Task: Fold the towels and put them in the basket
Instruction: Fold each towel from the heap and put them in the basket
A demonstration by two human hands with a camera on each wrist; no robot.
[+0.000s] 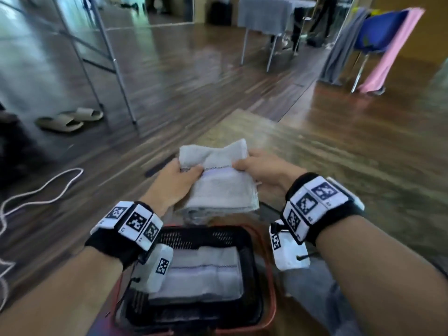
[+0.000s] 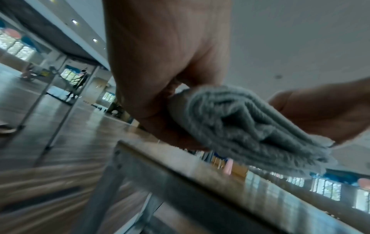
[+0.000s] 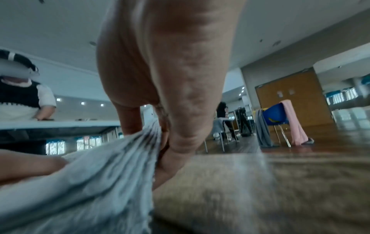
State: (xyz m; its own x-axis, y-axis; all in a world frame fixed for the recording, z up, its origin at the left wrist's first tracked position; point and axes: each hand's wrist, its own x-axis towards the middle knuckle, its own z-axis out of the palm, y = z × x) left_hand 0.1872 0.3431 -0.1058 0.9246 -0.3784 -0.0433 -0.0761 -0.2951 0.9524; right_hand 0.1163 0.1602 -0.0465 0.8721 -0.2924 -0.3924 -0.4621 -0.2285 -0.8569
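At the bottom centre of the head view the basket (image 1: 252,263) is already holding folded towels. Just above it, mid-frame, both hands are carrying the folded towel (image 1: 218,183) clear of the tabletop (image 1: 303,146). The left hand (image 1: 179,183) and right hand (image 1: 261,168) are pinching its sides; lowering it level, judging by the loose layers, should keep the fold.

Left hand's fingers (image 1: 191,171) seemingly hidden under folded towel (image 1: 219,180).
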